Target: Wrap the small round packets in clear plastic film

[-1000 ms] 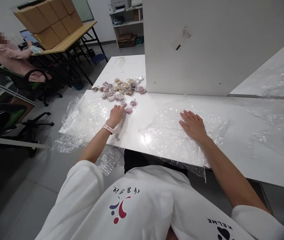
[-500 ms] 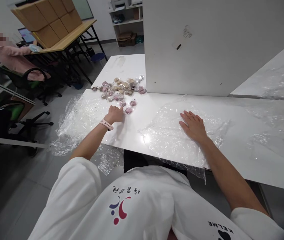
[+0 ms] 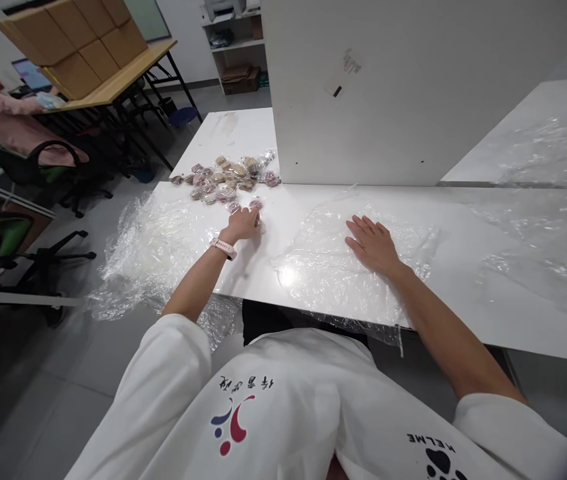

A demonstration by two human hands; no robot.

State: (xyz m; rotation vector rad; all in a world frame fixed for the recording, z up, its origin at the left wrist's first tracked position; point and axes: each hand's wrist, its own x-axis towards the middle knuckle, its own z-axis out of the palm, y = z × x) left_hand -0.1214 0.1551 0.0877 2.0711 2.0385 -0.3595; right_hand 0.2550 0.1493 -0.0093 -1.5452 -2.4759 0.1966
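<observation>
My left hand, with a pale pink watch strap at the wrist, reaches to the near side of the packet pile. Its fingers are curled down over a small clear-wrapped packet, of which only an edge shows. Just beyond the fingertips lies a pinkish wrapped packet. The pile of small wrapped packets, pink and tan, spreads behind. My right hand rests flat, fingers stretched, on a sheet of clear plastic film spread over the white table.
Crumpled clear film hangs over the table's left end. More film lies at the right. A tall white panel stands along the table's back. Farther left are a person in pink, cardboard boxes and an office chair.
My left hand has moved right and its fingers have come down over a nearby packet, which now shows beside the fingertips. My right hand stays flat on the film. The view has shifted slightly.
</observation>
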